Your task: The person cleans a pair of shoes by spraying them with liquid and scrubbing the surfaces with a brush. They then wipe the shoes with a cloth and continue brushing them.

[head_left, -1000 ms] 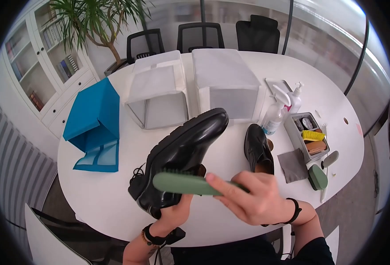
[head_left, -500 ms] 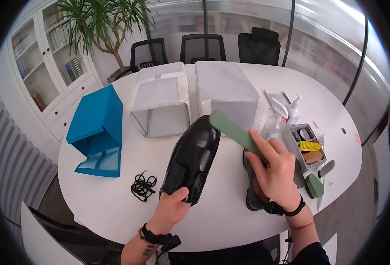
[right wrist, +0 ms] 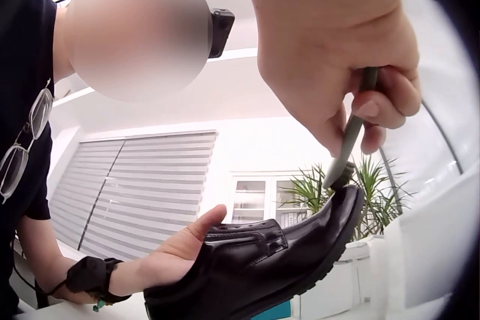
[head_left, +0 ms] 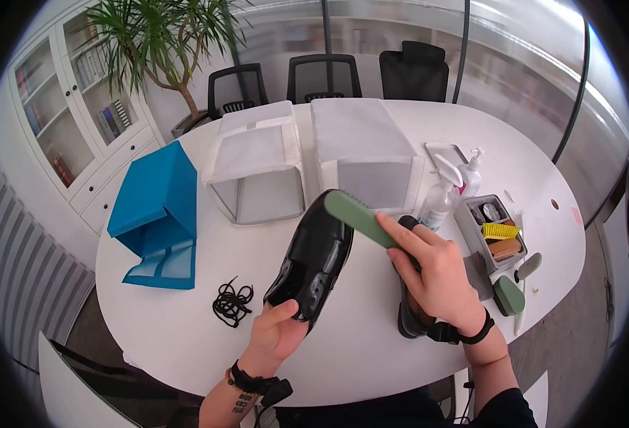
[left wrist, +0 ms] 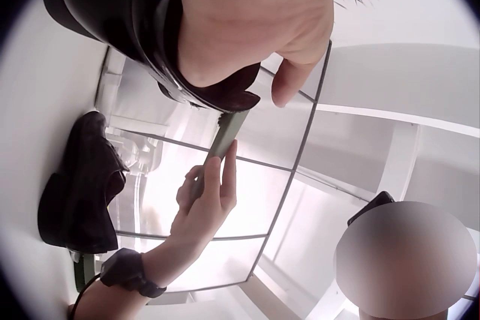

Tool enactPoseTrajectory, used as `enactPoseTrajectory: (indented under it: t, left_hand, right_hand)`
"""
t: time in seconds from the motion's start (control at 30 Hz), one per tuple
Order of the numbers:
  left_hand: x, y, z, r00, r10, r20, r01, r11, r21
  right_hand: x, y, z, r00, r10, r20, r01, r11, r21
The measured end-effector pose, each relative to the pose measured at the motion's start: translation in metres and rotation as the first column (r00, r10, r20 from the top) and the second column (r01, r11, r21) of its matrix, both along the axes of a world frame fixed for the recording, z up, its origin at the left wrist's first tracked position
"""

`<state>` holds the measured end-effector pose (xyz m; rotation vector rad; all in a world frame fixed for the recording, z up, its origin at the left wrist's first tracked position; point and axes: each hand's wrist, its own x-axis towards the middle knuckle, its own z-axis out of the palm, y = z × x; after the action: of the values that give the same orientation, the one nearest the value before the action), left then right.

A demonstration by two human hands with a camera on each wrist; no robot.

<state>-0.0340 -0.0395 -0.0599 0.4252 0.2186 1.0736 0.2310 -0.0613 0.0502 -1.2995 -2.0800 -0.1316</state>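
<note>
Holds a black shoe [head_left: 311,250] by the heel end in the grip of the left hand [head_left: 277,334], above the tabletop [head_left: 357,357]. With the right hand [head_left: 436,282], pinches a green brush [head_left: 359,216], bristles [right wrist: 343,177] against the toe [right wrist: 346,206].

So the left hand [head_left: 279,335] is at the near middle, thumb up, and the right hand [head_left: 436,278] sits farther right, fingers curled, forearm angled inward.
</note>
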Motion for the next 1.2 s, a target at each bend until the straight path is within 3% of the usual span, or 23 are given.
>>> enactPoseTrajectory:
  t: [0.1, 0.17, 0.27, 0.37, 0.5, 0.57, 0.7, 0.73, 0.77, 0.9, 0.93, 1.0, 1.1, 1.2]
  left_hand:
    - [0.000, -0.001, 0.001, 1.000, 0.019, -0.017, -0.019, 1.000, -0.009]
    - [-0.002, -0.001, 0.002, 1.000, -0.006, 0.020, 0.006, 1.000, 0.012]
    - [0.001, -0.003, 0.013, 0.995, -0.023, 0.094, 0.021, 1.000, 0.016]
    - [0.004, -0.002, 0.012, 0.991, -0.004, 0.132, 0.008, 1.000, -0.029]
    - [0.003, 0.000, 0.006, 0.992, 0.017, 0.122, -0.007, 0.997, -0.083]
    - [0.003, 0.001, 0.005, 0.992, 0.032, 0.118, -0.022, 0.997, -0.079]
    - [0.001, 0.002, 0.004, 0.991, 0.019, 0.129, -0.012, 0.998, -0.056]
    - [0.000, 0.001, 0.003, 0.992, 0.019, 0.128, -0.011, 0.998, -0.059]
    - [0.000, 0.000, 0.002, 0.996, 0.003, 0.086, 0.001, 0.999, -0.046]
    - [0.001, -0.004, 0.000, 0.998, -0.028, -0.053, 0.030, 0.999, 0.043]
    - [0.002, -0.005, 0.002, 0.998, -0.028, -0.054, 0.030, 0.999, 0.040]
    - [0.005, -0.005, 0.009, 0.904, 0.008, -0.428, 0.089, 0.974, 0.206]
    - [0.014, -0.006, 0.010, 0.875, 0.075, -0.479, 0.089, 0.947, 0.309]
    - [0.016, -0.009, 0.013, 0.874, 0.061, -0.482, 0.071, 0.966, 0.250]
  right_hand:
    - [-0.001, -0.002, 0.000, 0.998, -0.058, -0.021, 0.058, 0.998, 0.009]
    - [-0.003, -0.008, 0.007, 0.990, 0.121, -0.075, -0.129, 0.986, -0.108]
    - [-0.001, -0.013, 0.013, 0.987, 0.157, 0.039, -0.153, 0.984, -0.093]
    - [0.006, -0.007, 0.008, 0.997, 0.072, -0.025, -0.071, 0.997, 0.030]
    - [0.010, -0.006, 0.013, 0.999, 0.045, -0.020, -0.045, 0.999, 0.010]
    - [0.013, -0.009, 0.016, 0.970, 0.214, 0.117, -0.199, 0.972, -0.122]
    - [0.009, -0.010, 0.015, 0.971, 0.195, 0.135, -0.176, 0.974, -0.143]
    - [0.010, -0.006, 0.013, 0.986, 0.107, 0.129, -0.099, 0.993, -0.071]
    - [0.010, -0.004, 0.011, 0.993, 0.019, 0.117, -0.020, 1.000, 0.001]
    - [0.009, -0.004, 0.010, 0.996, 0.024, 0.086, -0.022, 1.000, -0.016]
    - [0.008, -0.006, 0.013, 0.989, 0.092, 0.118, -0.081, 0.992, -0.093]
    - [0.008, -0.007, 0.014, 0.977, 0.159, 0.143, -0.134, 0.976, -0.170]
    - [0.008, -0.003, 0.009, 0.988, 0.091, 0.125, -0.082, 0.994, -0.071]
    - [0.009, 0.001, 0.005, 0.999, -0.038, -0.004, 0.038, 0.997, 0.061]
